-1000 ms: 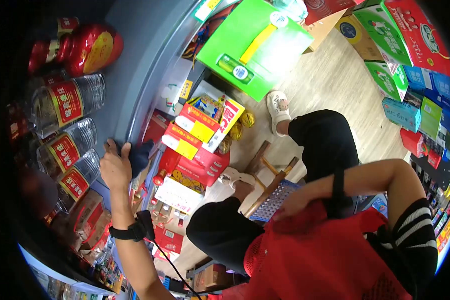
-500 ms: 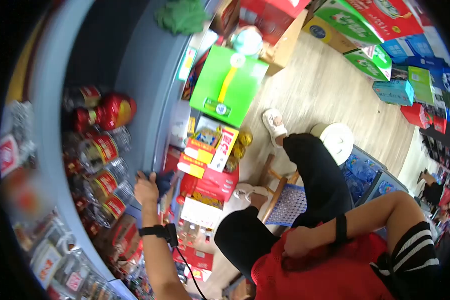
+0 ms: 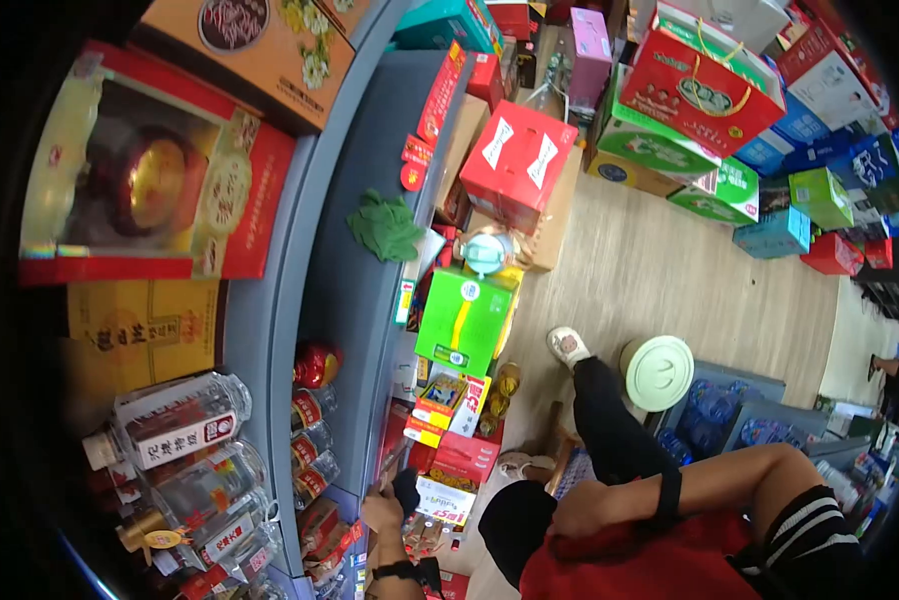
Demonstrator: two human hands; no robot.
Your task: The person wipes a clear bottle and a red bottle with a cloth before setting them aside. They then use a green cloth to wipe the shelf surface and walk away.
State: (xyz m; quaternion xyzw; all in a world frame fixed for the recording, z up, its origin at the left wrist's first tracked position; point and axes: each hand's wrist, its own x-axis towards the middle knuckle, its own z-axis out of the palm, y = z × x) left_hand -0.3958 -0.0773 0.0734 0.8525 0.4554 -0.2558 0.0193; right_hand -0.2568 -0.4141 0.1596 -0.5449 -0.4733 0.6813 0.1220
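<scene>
My left hand (image 3: 382,512), a black strap at its wrist, is at the front edge of the grey shelf (image 3: 355,320). Its fingers are closed on a dark cloth (image 3: 406,490). Clear bottles with red and yellow labels (image 3: 315,478) and a round red bottle (image 3: 318,365) stand on this shelf, left of the hand. Farther along the shelf lies a crumpled green cloth (image 3: 385,225). My right hand (image 3: 582,510) rests against my red top above my lap. Its fingers look curled and are partly hidden, so any held thing does not show.
A green carton (image 3: 465,320), a red carton (image 3: 518,165) and yellow-red boxes (image 3: 435,412) are stacked before the shelf. A white-lidded bucket (image 3: 660,373) stands on the wooden floor by my leg. Gift boxes (image 3: 160,180) and large clear bottles (image 3: 185,425) fill the shelf at left.
My view has swung, bringing the gift boxes and more of the shelf into sight. The left hand, with the dark cloth, remains near the shelf edge. The right hand stays against my red top.
</scene>
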